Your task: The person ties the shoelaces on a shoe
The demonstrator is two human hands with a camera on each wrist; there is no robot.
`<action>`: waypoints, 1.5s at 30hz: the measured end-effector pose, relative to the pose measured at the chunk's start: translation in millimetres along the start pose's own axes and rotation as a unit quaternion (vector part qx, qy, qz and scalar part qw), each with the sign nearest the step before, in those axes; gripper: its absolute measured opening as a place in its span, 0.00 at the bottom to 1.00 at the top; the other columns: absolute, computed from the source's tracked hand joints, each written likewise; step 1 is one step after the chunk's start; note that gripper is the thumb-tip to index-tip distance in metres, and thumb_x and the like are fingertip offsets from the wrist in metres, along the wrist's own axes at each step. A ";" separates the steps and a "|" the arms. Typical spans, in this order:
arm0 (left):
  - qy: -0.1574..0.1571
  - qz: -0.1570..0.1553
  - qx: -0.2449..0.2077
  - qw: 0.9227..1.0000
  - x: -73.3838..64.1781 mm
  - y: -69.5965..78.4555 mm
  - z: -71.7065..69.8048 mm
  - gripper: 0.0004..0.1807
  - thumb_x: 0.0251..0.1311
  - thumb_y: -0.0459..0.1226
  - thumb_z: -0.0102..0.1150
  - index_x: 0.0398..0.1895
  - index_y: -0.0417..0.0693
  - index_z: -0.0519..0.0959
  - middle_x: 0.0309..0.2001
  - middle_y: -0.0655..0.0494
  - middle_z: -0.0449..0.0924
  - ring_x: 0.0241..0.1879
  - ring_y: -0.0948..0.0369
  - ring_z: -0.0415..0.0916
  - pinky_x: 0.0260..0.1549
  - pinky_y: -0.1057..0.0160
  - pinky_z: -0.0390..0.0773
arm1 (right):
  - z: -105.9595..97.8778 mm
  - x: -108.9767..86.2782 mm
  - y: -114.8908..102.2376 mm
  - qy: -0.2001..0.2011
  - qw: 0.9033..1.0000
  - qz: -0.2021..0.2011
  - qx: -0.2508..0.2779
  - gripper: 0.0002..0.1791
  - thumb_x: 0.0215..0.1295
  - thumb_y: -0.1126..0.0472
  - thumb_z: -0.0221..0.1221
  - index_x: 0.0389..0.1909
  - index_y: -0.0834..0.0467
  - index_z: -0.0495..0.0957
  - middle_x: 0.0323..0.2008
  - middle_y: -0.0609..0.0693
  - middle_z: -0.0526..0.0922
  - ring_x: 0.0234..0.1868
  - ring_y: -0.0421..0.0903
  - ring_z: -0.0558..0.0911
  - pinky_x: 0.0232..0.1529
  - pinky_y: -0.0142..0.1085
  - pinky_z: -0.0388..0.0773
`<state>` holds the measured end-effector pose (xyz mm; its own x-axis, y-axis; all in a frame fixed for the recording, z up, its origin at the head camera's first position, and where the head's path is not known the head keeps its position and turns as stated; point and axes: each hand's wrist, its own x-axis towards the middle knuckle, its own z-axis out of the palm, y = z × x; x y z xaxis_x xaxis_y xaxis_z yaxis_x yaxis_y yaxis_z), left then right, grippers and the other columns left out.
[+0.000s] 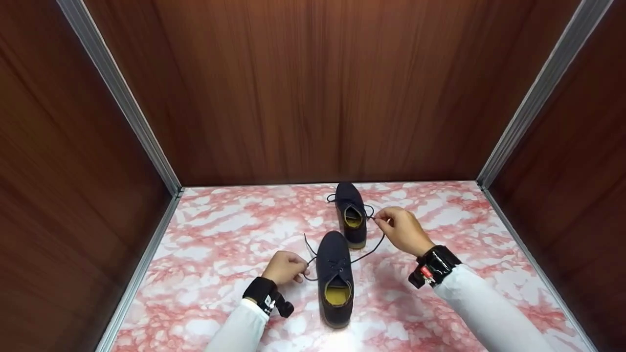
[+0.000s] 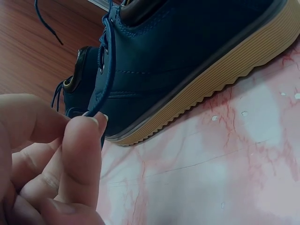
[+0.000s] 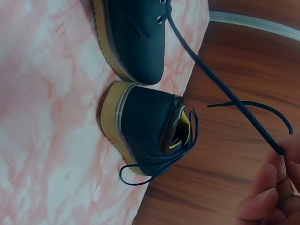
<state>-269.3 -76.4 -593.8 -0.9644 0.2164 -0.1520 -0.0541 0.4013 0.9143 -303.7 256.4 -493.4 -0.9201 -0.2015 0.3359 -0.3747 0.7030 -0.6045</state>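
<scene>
A dark blue lace-up shoe (image 1: 333, 250) with a yellow lining and a tan ridged sole (image 2: 206, 89) stands on the marbled surface, its toe pointing away from me. To its left, my left hand (image 1: 286, 268) pinches one shoelace (image 2: 110, 70) between thumb and fingertips. My right hand (image 1: 403, 231), raised to the right, pinches the other shoelace (image 3: 220, 84), which runs slanting up from the eyelets; its loose tip hangs past the fingers. Just beyond stands a second matching shoe (image 1: 346, 192), its lace tied in a bow (image 3: 133, 174), close to my right fingertips in the head view.
The red-and-white marbled surface (image 1: 220, 234) ends at a brown wood-grain back panel (image 1: 303, 98). Similar panels rise on the left (image 1: 58, 195) and right (image 1: 562, 161), with metal strips (image 1: 122, 93) along the corners. The far shoe stands near the back panel.
</scene>
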 end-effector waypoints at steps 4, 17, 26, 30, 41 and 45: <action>-0.003 0.004 -0.005 1.000 0.6 -0.7 1.3 0.08 0.59 0.30 0.63 0.36 0.33 0.88 0.32 0.44 0.91 0.18 0.68 0.79 0.25 0.67 0.81 | 8.4 3.6 -8.8 -0.013 1.000 -0.014 -0.009 0.03 0.68 0.64 0.65 0.36 0.56 0.87 0.33 0.49 0.85 0.31 0.38 0.76 0.36 0.32 0.73; 0.009 0.014 0.006 1.000 2.5 -1.5 6.4 0.06 0.57 0.34 0.68 0.31 0.39 0.89 0.30 0.47 0.91 0.19 0.67 0.81 0.26 0.65 0.83 | 61.6 18.0 -39.2 -0.028 0.988 -0.107 -0.104 0.02 0.65 0.64 0.67 0.34 0.55 0.87 0.33 0.51 0.83 0.36 0.49 0.83 0.43 0.47 0.83; 0.009 0.012 -0.013 1.000 3.4 -2.0 8.5 0.07 0.58 0.33 0.67 0.33 0.36 0.89 0.30 0.47 0.91 0.20 0.65 0.81 0.27 0.66 0.84 | 76.7 20.9 -42.0 -0.073 0.992 -0.098 -0.021 0.09 0.69 0.62 0.67 0.47 0.58 0.87 0.39 0.53 0.85 0.39 0.46 0.83 0.44 0.40 0.81; 0.013 0.008 -0.021 1.000 3.5 -4.2 7.6 0.08 0.58 0.33 0.66 0.34 0.34 0.89 0.31 0.44 0.91 0.18 0.68 0.78 0.25 0.70 0.81 | 72.8 17.0 -32.8 -0.072 0.994 -0.076 -0.020 0.06 0.68 0.63 0.67 0.43 0.57 0.88 0.37 0.51 0.84 0.38 0.44 0.81 0.44 0.39 0.80; 0.019 -0.007 -0.028 0.999 3.8 -5.2 6.1 0.09 0.59 0.33 0.64 0.35 0.35 0.89 0.30 0.49 0.91 0.18 0.69 0.79 0.23 0.69 0.78 | 75.6 -4.3 -22.5 -0.154 0.975 -0.153 -0.049 0.05 0.66 0.63 0.68 0.41 0.56 0.90 0.40 0.51 0.85 0.44 0.47 0.82 0.52 0.44 0.81; 0.023 -0.013 -0.058 0.998 4.9 -4.4 7.8 0.08 0.59 0.31 0.63 0.37 0.33 0.86 0.31 0.48 0.91 0.18 0.68 0.80 0.24 0.69 0.82 | 83.7 -12.9 -25.7 -0.209 0.959 -0.180 -0.061 0.06 0.67 0.60 0.68 0.43 0.51 0.91 0.40 0.49 0.81 0.45 0.45 0.78 0.53 0.41 0.78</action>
<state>-271.8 -70.1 -601.4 -0.9731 0.1640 -0.1618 -0.1072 0.2994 0.9481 -291.8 183.8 -542.7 -0.7093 -0.6835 0.1723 -0.6834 0.6070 -0.4055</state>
